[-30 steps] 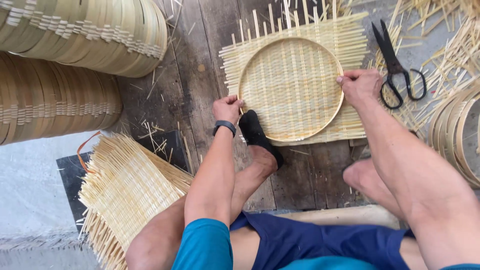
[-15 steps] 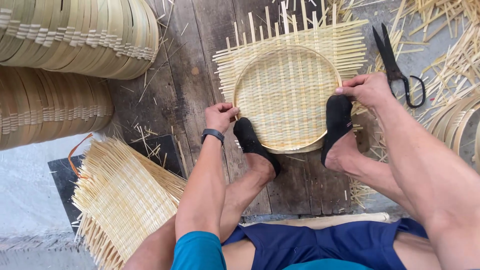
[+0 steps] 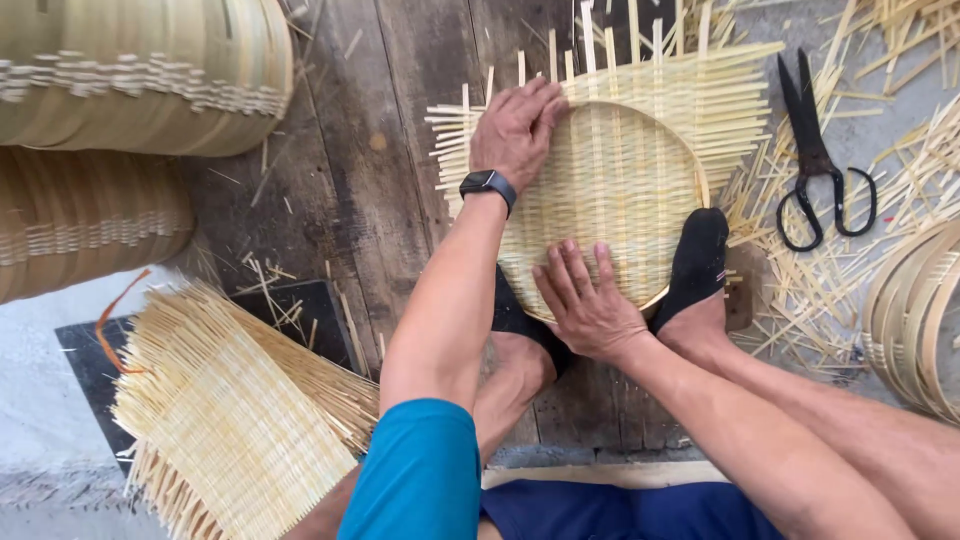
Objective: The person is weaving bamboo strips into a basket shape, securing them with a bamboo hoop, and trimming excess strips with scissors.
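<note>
1. A round woven bamboo tray (image 3: 620,190) lies flat on the dark wooden floor (image 3: 350,150), in the upper middle of the frame. A thin hoop sits on the weave, and loose strip ends stick out past it on all sides.
2. The left hand (image 3: 515,130) lies flat on the upper left edge of the tray, fingers close together and pressing on the hoop. It grips nothing. A black watch (image 3: 488,186) is on that wrist.
3. The right hand (image 3: 590,300) lies flat on the lower edge of the tray, fingers spread a little on the weave. It also grips nothing.
4. Two feet in black socks press on the tray's lower edge. One foot (image 3: 695,265) is at the lower right of the tray. The other foot (image 3: 525,330) is at the lower left, partly hidden under the left arm.
5. Black scissors (image 3: 815,160) lie on the floor at the upper right, just beside the tray, among loose bamboo scraps.
6. A flat woven mat (image 3: 230,420) with loose ends lies at the lower left of the frame.
7. Stacks of finished trays (image 3: 130,70) fill the upper left.
8. More bamboo hoops (image 3: 915,320) sit at the right edge
</note>
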